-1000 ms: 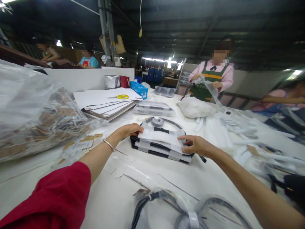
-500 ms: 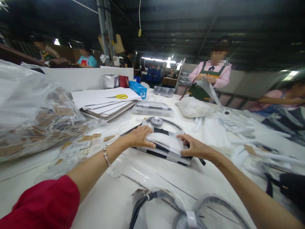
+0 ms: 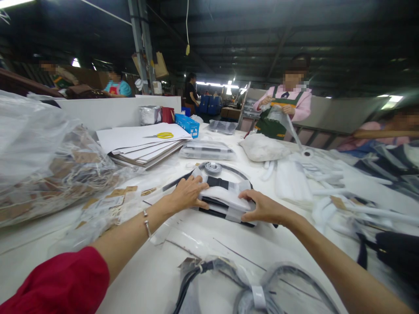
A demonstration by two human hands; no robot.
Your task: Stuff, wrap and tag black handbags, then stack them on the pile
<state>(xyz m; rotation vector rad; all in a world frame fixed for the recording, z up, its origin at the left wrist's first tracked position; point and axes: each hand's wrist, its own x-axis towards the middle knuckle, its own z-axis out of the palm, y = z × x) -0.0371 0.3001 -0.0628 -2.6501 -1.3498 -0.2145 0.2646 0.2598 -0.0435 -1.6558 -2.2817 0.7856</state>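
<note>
A black bag (image 3: 218, 182) partly wrapped in pale wrapping lies on the table in front of me, with a white padded strip across its middle. My left hand (image 3: 190, 192) grips its left end, fingers over the top and thumb at the near side. At the right end, my right hand (image 3: 262, 207) holds it between thumb and fingers. A coiled grey strap (image 3: 213, 168) rests just behind, with a dark strap curving around it. Closer to me lie coiled dark straps (image 3: 255, 296) in clear plastic, cut off by the lower edge.
On the left is a large clear bag of tags (image 3: 81, 170). Behind it, yellow scissors (image 3: 164, 135) lie on stacked white boards (image 3: 131, 144), beside a blue box (image 3: 187, 125). A wrapped package (image 3: 207, 150) sits farther back. White foam tubes (image 3: 327, 209) cover the right side. A co-worker (image 3: 284, 100) stands opposite.
Both hands have shifted slightly on the bag, and its near side has tipped up to show more black trim. The view has turned a little. The co-worker opposite has raised one hand.
</note>
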